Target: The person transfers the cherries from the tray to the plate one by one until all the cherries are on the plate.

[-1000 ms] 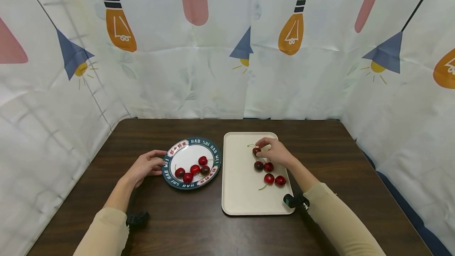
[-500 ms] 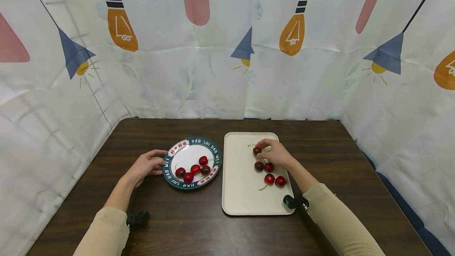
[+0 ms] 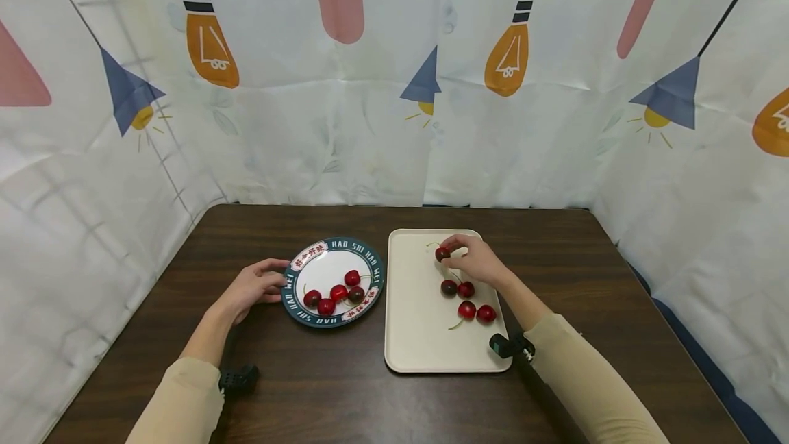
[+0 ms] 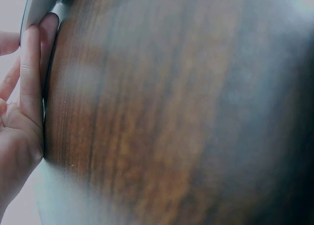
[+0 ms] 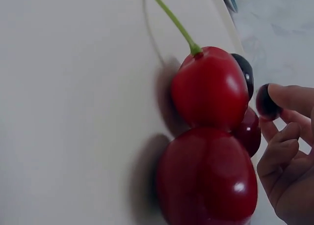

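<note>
In the head view my right hand point(image 3: 473, 256) pinches a dark red cherry point(image 3: 442, 253) with a green stem, over the far part of a cream tray point(image 3: 409, 334). The right wrist view shows this cherry point(image 5: 266, 104) between the thumb and fingers. Nearer on the tray lie two pairs of cherries, a darker pair point(image 3: 448, 288) and a brighter pair point(image 3: 466, 310). My left hand point(image 3: 249, 288) lies at the left rim of a round plate point(image 3: 299, 317), fairly straight fingers point(image 4: 30, 72) touching its edge. Several cherries point(image 3: 338, 294) sit on the plate's right and near side.
The plate stands left of the tray on a dark wooden table point(image 3: 345, 396), with a narrow strip of wood between them. A printed white curtain point(image 3: 370, 149) hangs behind the table and along both sides.
My right hand has shifted slightly away from me and to the left with the cherry, which now sits a little higher in the head view. The left hand and the plate stay where they were.
</note>
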Demonstrator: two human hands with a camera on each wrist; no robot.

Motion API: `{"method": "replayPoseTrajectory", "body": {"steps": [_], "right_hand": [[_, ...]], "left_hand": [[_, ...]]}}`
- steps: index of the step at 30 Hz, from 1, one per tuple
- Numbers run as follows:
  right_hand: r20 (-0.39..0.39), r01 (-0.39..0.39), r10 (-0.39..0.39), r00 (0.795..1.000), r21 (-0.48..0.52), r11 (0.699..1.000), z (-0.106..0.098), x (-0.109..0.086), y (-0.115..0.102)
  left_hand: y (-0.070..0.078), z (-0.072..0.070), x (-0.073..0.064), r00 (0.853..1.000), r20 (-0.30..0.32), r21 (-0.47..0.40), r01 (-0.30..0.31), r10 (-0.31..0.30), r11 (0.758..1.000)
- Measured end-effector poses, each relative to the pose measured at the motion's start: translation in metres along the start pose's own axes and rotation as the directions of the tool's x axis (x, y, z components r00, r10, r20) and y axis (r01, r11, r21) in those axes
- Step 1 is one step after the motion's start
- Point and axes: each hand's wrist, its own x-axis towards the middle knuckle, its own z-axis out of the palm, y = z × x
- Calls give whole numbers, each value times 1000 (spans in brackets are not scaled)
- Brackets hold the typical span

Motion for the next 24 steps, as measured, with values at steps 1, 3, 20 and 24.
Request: {"method": "replayPoseTrajectory", "body": {"steps": [1,3,20,24], "right_hand": [[4,11,-11,1000,6,1000,0,0,-1],[11,25,-25,1000,25,999,0,0,-4],[39,54,-56,998,56,997,20,9,-28],[50,52,-54,997,35,998,26,12,-33]], "left_hand": [[0,0,0,1000,0,0,0,0,1000],[0,0,0,1000,-1,0,1,-1,1000],[0,0,-1,1000,-6,5,9,-9,1000],[0,0,-1,1000,-4,3,4,-4,1000]]}}
